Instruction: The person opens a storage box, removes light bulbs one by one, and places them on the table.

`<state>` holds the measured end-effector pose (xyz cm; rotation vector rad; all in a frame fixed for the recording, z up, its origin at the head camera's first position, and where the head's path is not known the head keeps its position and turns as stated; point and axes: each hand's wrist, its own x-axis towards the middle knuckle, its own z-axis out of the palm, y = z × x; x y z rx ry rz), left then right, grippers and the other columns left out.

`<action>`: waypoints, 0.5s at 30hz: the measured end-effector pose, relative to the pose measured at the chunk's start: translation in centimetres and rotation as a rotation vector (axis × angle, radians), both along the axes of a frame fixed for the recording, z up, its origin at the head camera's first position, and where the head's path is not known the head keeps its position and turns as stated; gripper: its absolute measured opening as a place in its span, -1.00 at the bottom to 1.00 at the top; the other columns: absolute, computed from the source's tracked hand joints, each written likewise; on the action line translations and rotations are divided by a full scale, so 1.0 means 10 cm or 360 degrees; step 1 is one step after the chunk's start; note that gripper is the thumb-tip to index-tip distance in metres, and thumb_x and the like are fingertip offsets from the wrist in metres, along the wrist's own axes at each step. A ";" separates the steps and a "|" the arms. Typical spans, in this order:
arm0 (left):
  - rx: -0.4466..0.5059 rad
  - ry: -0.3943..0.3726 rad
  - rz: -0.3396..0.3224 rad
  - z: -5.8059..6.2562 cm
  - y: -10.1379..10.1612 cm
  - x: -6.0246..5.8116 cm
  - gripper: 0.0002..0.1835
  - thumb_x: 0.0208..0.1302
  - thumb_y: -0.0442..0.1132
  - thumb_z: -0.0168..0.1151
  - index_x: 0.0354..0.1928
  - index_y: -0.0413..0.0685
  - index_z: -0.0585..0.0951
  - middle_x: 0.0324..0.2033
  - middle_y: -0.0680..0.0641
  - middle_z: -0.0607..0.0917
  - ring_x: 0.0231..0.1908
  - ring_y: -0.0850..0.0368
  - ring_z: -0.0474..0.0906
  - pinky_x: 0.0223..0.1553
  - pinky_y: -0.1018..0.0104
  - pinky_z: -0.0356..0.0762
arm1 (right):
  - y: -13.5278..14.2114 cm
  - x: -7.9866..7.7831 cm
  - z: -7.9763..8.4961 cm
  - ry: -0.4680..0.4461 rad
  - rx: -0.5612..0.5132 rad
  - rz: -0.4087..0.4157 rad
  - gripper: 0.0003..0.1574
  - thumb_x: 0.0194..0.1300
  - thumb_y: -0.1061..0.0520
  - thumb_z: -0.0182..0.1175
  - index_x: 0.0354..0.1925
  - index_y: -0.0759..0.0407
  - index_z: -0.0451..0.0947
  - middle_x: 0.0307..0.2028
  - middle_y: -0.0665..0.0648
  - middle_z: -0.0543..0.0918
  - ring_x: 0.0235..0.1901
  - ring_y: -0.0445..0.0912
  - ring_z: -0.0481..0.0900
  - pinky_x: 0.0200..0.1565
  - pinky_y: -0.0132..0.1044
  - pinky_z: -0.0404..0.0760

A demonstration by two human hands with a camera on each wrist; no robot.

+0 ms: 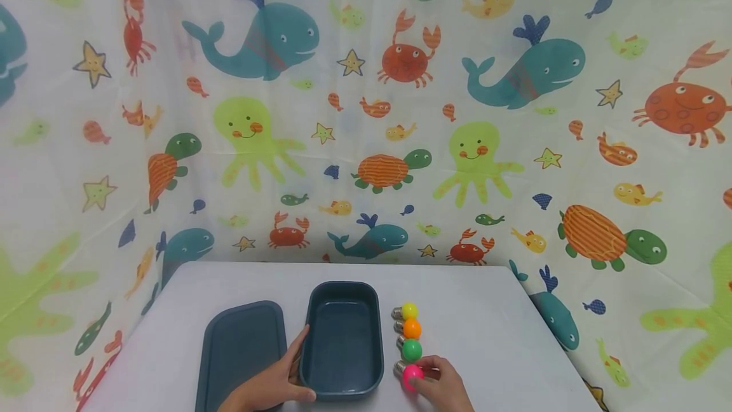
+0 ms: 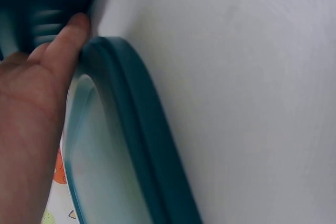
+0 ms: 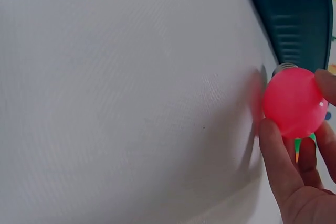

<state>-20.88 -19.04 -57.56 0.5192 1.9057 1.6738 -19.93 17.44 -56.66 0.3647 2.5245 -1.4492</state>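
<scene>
A dark blue-green rectangular container stands with its open top up, near the table's front middle. My left hand rests against its left side, fingers extended along the wall and thumb near the front corner. To the right of the container, my right hand pinches the round end of a pink light bulb between thumb and fingers. The bulb's metal screw base points toward the container. Behind it lie a green bulb, an orange bulb and a yellow bulb in a row.
A matching flat lid lies on the white table left of the container, close to my left hand. A curtain printed with sea animals hangs behind the table and along both sides.
</scene>
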 end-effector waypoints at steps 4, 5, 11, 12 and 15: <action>-0.0001 0.0001 -0.0002 0.01 0.00 0.00 0.18 0.31 -0.19 0.30 0.50 0.01 -0.51 0.47 -0.38 -0.41 0.44 -0.42 -0.31 0.33 -0.14 0.15 | 0.00 -0.01 -0.01 -0.0006 0.0011 -0.0023 -0.44 0.07 0.08 0.48 -0.02 0.28 0.52 -0.14 0.12 0.62 -0.13 0.04 0.56 -0.09 -0.03 0.67; -0.0005 -0.0002 0.0003 0.01 0.00 0.00 0.18 0.31 -0.18 0.31 0.50 0.02 -0.51 0.47 -0.38 -0.40 0.44 -0.43 -0.30 0.33 -0.15 0.16 | 0.00 -0.01 -0.01 -0.0014 0.0010 -0.0030 -0.43 0.07 0.07 0.48 -0.02 0.28 0.51 -0.13 0.12 0.61 -0.13 0.04 0.56 -0.08 -0.03 0.66; -0.0031 -0.0013 0.0022 0.02 0.01 0.02 0.19 0.31 -0.17 0.31 0.51 0.03 -0.50 0.47 -0.41 -0.38 0.43 -0.44 -0.24 0.31 -0.20 0.18 | 0.02 -0.01 -0.02 -0.0032 -0.0016 -0.0041 -0.38 0.05 0.06 0.49 0.01 0.28 0.49 -0.09 0.14 0.59 -0.09 0.07 0.54 -0.06 0.01 0.65; -0.0032 -0.0014 0.0023 0.02 0.01 0.02 0.19 0.31 -0.17 0.31 0.51 0.04 -0.50 0.47 -0.40 -0.38 0.43 -0.43 -0.23 0.31 -0.20 0.18 | 0.03 -0.01 -0.02 -0.0029 -0.0021 -0.0036 -0.38 0.04 0.05 0.49 0.01 0.28 0.49 -0.09 0.15 0.59 -0.08 0.08 0.54 -0.06 0.02 0.64; -0.0042 -0.0010 0.0030 0.01 0.01 0.02 0.19 0.30 -0.16 0.31 0.51 0.05 -0.50 0.47 -0.39 -0.38 0.44 -0.43 -0.21 0.31 -0.20 0.18 | 0.04 -0.03 -0.03 -0.0022 -0.0018 -0.0045 -0.37 0.04 0.03 0.50 0.00 0.26 0.50 -0.07 0.16 0.57 -0.08 0.08 0.53 -0.06 0.03 0.64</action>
